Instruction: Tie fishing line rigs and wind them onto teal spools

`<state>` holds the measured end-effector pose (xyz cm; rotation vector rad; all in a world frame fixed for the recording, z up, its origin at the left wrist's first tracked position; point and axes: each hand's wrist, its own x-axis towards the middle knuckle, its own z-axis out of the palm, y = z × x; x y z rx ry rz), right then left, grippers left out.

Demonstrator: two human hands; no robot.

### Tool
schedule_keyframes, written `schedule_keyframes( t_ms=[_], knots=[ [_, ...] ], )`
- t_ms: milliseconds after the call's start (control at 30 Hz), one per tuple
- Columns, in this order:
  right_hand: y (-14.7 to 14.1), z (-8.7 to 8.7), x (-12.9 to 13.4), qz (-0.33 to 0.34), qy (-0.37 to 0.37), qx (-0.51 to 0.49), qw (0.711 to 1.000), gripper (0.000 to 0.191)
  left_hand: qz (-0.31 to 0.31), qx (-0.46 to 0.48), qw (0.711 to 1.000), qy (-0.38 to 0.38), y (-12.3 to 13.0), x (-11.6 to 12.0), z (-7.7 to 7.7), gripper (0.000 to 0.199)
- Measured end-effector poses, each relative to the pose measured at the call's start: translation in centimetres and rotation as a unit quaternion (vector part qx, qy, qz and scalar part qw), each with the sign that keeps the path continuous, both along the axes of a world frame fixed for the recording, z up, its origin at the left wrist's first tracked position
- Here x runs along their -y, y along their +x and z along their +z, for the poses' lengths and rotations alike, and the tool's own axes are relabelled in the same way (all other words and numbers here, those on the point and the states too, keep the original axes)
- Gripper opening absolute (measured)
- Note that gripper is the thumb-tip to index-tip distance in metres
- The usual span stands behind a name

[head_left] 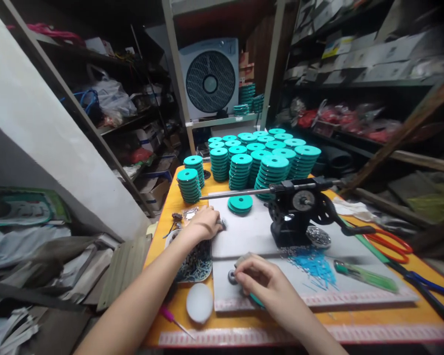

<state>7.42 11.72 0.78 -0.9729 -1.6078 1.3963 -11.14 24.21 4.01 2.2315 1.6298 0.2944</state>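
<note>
My left hand (204, 222) reaches over the left side of the white board (237, 240), its fingers closed around a small greyish item (222, 225) that is blurred. Near the board's front edge, my right hand (261, 281) has thumb and forefinger pinched at a small dark ring (232, 277). Part of a green disc (257, 300) shows beneath the right hand. Two or so green spools (240, 204) lie on the board beyond my hands. A black hand-cranked winder (294, 212) stands to their right, its long metal rod pointing left.
Stacks of green spools (275, 170) fill the back of the orange table (152, 305). A patterned tray of small metal parts (194, 268), a white round lid (200, 302) and a purple-handled tool (167, 313) lie left. Blue pieces (314, 266), a green cutter (370, 277) and red-handled scissors (390, 245) lie right.
</note>
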Motion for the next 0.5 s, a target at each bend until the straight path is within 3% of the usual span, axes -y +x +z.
schedule_keyframes(
  t_ms=[100,200,267,400,500],
  knots=[
    [0.0,-0.1,0.0,0.003,-0.02,-0.027,0.999,0.021,0.015,0.061,0.998,-0.007,-0.1,1.6,1.0,0.02],
    [0.0,0.0,0.0,-0.001,-0.06,-0.07,0.996,0.024,0.003,0.166,0.986,-0.031,-0.6,5.3,1.8,0.009],
    [0.0,0.2,-0.1,-0.007,-0.092,-0.1,0.991,0.027,-0.005,0.233,0.97,-0.063,-0.6,8.3,1.7,0.015],
    [0.2,0.3,-0.2,-0.033,-0.115,-0.128,0.984,0.027,0.044,0.332,0.937,-0.095,0.5,12.9,0.3,0.022],
    [0.5,0.2,-0.3,-0.041,-0.123,-0.138,0.982,0.024,0.121,0.434,0.886,-0.109,1.8,14.9,-1.4,0.015]
  ],
)
